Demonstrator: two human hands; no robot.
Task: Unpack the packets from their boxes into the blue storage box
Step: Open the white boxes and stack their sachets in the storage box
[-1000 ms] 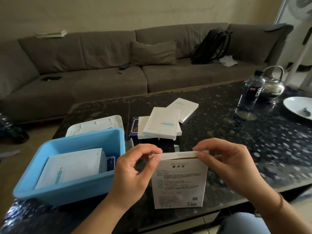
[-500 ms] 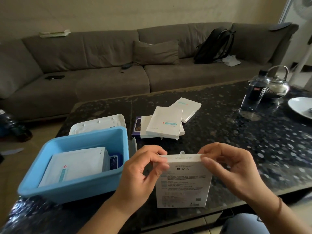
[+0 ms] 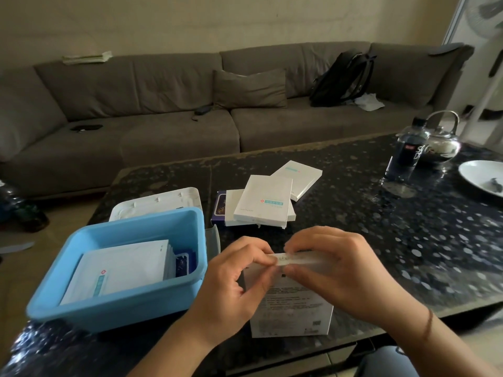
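Note:
A white packet box stands upright near the table's front edge. My left hand pinches the left end of its top flap. My right hand pinches the same flap from the right, and the two hands almost meet. To the left sits the blue storage box, with white packets stacked inside it and a dark blue item beside them. Behind my hands lies a pile of white boxes, with another white box further back.
A white lid lies behind the blue box. A dark blue box peeks out left of the pile. At the far right stand a water bottle, a glass kettle and a white plate. A sofa lies beyond the table.
Both hands have drawn closer together along the top flap of the standing box, and the flap now lies folded down under my fingers. The view has tilted slightly.

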